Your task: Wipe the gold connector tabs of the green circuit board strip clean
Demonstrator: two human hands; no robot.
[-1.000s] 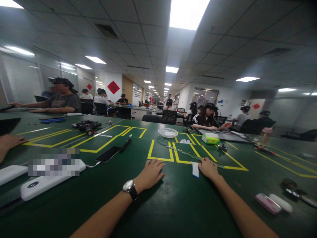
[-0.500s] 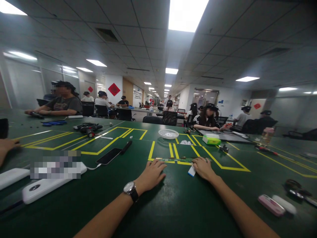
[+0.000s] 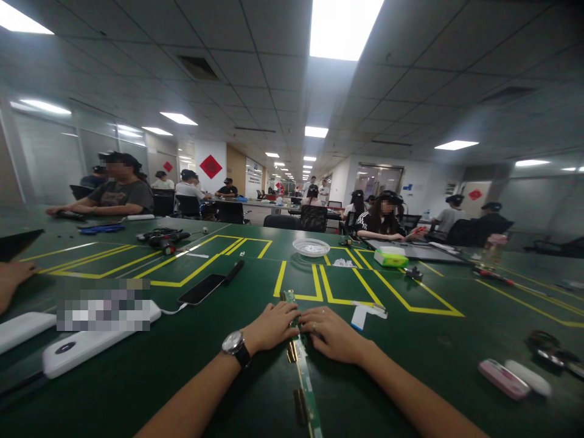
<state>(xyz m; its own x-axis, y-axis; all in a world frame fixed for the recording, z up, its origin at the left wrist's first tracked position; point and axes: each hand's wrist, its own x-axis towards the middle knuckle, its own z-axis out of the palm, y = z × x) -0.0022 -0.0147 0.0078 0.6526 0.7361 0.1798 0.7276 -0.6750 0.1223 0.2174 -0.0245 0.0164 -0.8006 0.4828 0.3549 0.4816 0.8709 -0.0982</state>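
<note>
A long, narrow green circuit board (image 3: 306, 380) with brown-gold flex tabs lies lengthwise on the green table, pointing toward me. From its left side my left hand (image 3: 271, 328), with a watch on the wrist, grips the upper part of the board; the thumb and fingers are bent in. My right hand (image 3: 335, 331) holds the same part from the right, its fingers curled over the edge. The two hands nearly touch and hide a stretch of the board. Right of them rests a white flat ribbon cable (image 3: 359, 317) with a blue end, apart from both hands.
Yellow tape marks the table. Ahead are a white basket (image 3: 311, 247), a green tissue pack (image 3: 390, 257) and a phone (image 3: 203, 289) on a cable. A white power strip (image 3: 98, 340) lies left, a pink case (image 3: 503, 378) right. Another person's hand (image 3: 16, 277) is at far left.
The circuit board has turned from lying crosswise to pointing toward me. My right hand has moved left, beside my left hand, and the white ribbon cable now lies uncovered.
</note>
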